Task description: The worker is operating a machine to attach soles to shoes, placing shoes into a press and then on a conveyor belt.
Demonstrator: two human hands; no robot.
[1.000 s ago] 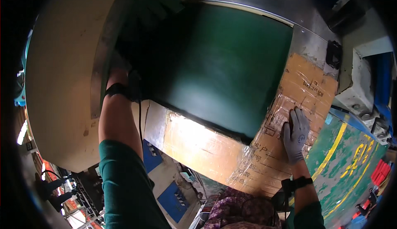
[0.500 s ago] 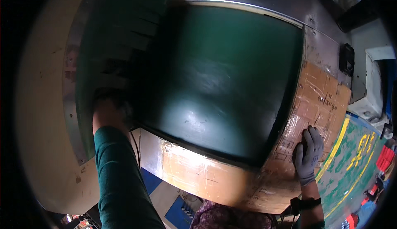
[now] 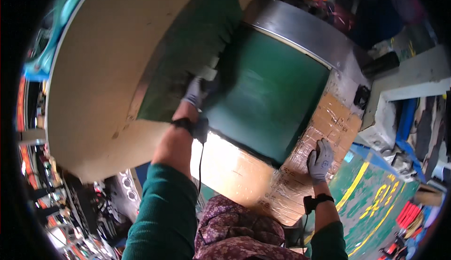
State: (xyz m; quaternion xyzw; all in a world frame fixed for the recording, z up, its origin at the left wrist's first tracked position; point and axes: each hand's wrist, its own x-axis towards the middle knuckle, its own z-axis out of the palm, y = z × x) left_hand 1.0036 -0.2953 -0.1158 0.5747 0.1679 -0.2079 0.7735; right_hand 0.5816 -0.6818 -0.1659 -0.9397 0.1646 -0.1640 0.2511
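Cardboard slants lengthwise away rightward under the unclenched right hand; left hand's hold unclear.

We see our left hand blurred, its fingertips too dim to read; the lower edge cuts off our sleeves and apron.

Worn green floor, yellow line; red objects lower right.
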